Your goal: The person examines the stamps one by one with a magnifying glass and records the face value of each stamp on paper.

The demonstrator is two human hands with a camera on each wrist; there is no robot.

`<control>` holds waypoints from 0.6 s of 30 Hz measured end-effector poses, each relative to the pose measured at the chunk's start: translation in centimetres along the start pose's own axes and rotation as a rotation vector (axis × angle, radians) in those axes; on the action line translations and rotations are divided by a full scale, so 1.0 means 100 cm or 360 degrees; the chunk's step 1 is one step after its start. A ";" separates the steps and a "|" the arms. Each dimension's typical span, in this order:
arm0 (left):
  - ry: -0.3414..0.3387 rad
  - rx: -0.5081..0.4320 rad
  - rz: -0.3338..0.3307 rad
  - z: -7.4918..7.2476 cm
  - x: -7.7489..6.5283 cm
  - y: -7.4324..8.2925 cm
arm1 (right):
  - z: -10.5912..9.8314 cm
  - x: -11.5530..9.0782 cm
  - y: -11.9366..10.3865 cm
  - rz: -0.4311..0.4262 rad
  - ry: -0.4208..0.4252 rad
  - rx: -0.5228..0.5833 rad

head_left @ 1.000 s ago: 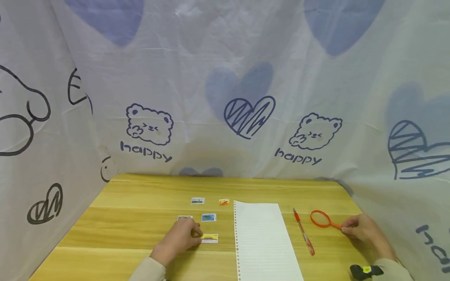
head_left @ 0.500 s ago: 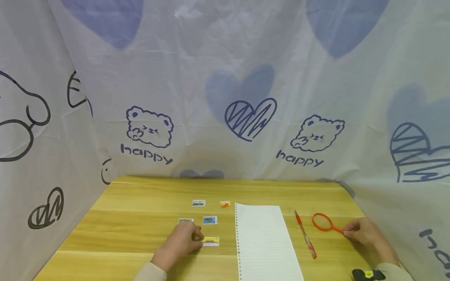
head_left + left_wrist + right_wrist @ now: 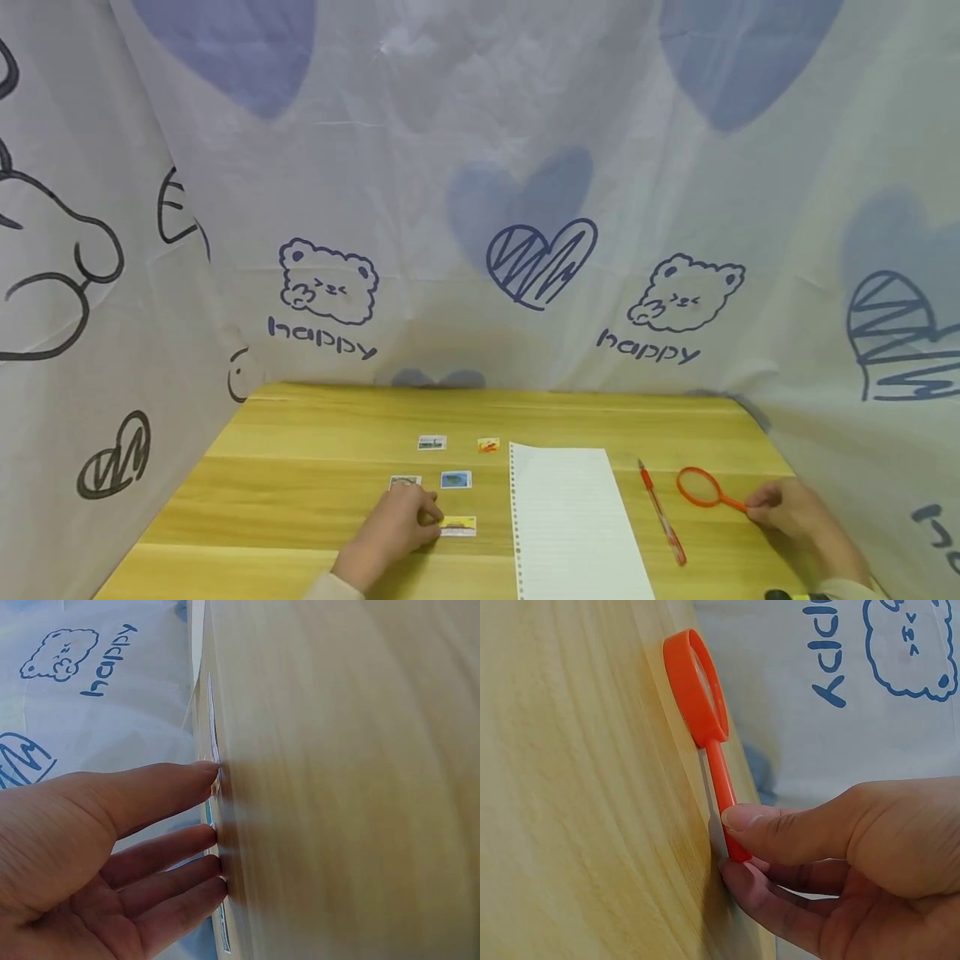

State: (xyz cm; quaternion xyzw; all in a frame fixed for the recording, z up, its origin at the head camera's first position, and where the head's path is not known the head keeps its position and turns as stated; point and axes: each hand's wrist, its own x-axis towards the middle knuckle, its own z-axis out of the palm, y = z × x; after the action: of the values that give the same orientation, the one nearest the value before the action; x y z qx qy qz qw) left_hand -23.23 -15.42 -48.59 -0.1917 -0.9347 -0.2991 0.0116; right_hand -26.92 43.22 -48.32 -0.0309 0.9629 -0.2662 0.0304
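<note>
With its thumb and fingertips, my left hand (image 3: 393, 529) touches the left end of a yellow-and-white stamp (image 3: 459, 527) lying flat on the table. In the left wrist view the thumb is apart from the other fingers, and the stamp (image 3: 213, 720) appears only as a thin edge. Another stamp (image 3: 405, 480) is partly hidden behind that hand. On the right, my right hand (image 3: 795, 512) pinches the handle end of an orange-red magnifying glass (image 3: 720, 776) between thumb and fingers. Its round lens frame points away from the hand, low over or on the tabletop.
A blue stamp (image 3: 456, 480), a pale stamp (image 3: 432, 442) and an orange-yellow stamp (image 3: 489, 446) lie farther back. Right of them is a lined sheet (image 3: 577, 525) with a perforated left edge, then a red pen (image 3: 662, 512). Printed cloth (image 3: 420, 308) hangs behind the table.
The whole head view has shifted, so everything appears slightly lower and farther right. Both hands keep their places against the stamp and the magnifying glass.
</note>
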 end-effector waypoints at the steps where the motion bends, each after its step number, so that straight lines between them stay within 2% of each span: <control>1: 0.0006 0.0002 0.0002 0.000 0.000 0.000 | 0.000 0.000 0.000 -0.0002 0.0010 0.0003; 11: 0.0026 0.0001 0.0082 -0.003 0.000 -0.002 | -0.005 0.003 -0.002 -0.0002 -0.0008 0.0042; 15: 0.0035 0.0013 0.0117 0.000 0.002 -0.003 | -0.009 0.002 -0.010 -0.0022 0.0034 -0.0031; 18: 0.0059 0.0040 0.0140 0.003 0.003 -0.003 | -0.012 0.002 -0.017 -0.0095 0.0097 -0.0116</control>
State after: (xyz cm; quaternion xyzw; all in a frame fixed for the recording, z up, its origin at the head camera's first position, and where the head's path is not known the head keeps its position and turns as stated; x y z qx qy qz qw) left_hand -23.54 -15.39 -48.91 -0.2268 -0.9286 -0.2901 0.0444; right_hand -27.16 42.36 -46.42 -0.0526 0.9711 -0.2325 -0.0080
